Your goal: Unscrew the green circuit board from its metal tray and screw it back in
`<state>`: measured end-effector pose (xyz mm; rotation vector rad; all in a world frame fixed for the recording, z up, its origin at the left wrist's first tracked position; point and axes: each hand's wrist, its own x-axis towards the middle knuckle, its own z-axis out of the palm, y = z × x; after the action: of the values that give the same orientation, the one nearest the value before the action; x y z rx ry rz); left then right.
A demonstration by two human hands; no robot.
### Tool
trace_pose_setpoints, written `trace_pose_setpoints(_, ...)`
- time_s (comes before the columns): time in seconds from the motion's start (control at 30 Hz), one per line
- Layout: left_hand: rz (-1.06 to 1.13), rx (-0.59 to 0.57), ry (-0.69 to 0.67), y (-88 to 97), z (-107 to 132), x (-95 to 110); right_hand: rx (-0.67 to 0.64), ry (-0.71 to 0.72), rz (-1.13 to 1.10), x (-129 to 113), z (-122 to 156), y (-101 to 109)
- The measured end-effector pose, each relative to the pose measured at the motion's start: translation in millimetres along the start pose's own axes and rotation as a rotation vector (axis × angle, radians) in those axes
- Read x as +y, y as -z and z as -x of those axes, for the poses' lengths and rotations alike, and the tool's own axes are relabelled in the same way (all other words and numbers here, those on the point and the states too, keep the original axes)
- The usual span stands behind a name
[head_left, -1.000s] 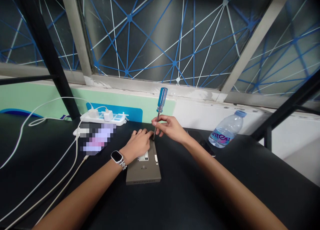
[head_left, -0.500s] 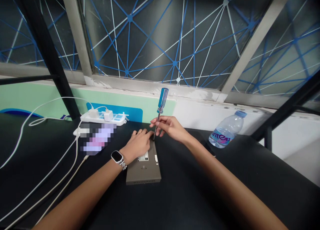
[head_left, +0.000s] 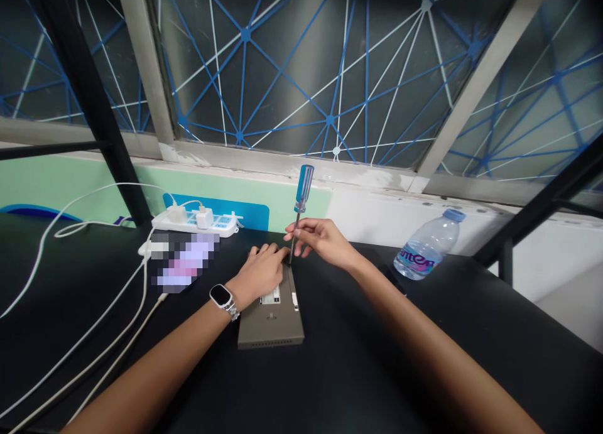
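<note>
A flat grey-brown box [head_left: 268, 324] with small slots along its near edge and a white label lies on the black table. My left hand [head_left: 261, 274] is on its far half, fingers bent and holding it down; the fingertips are partly hidden. My right hand [head_left: 316, 239] pinches the shaft of a screwdriver [head_left: 304, 186] between thumb and fingers. The blue-and-clear handle points up, leaning slightly right, above the hand. At the box's far right edge, beside my left hand, the tip reaches down; exactly what it touches is too small to see.
On the left lie a white power strip [head_left: 226, 225] with plugs, a blurred-out phone [head_left: 186, 264] and several white cables. A water bottle [head_left: 426, 245] leans on its side at the right, near the wall. Black metal posts [head_left: 89, 95] rise on both sides, before windows.
The screwdriver's handle has tipped slightly left and seems to have turned a little. Both hands and the box stay almost where they were.
</note>
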<state>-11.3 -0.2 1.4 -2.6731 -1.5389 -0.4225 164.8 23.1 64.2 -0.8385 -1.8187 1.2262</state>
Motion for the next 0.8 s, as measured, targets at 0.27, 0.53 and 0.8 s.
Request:
trace_pose_setpoints(0.27,-0.008,0.002,0.001,-0.6,0.1,0.2,0.201,0.015,0.019,16.2,-4.5,-8.1)
trace_pose_setpoints(0.53,0.000,0.001,0.005,0.5,0.0,0.8,0.099,0.056,0.119,13.9,-0.7,-3.0)
trace_pose_setpoints(0.8,-0.003,-0.012,0.009,1.8,0.4,1.2,0.203,0.063,0.135,18.4,-3.4,-7.5)
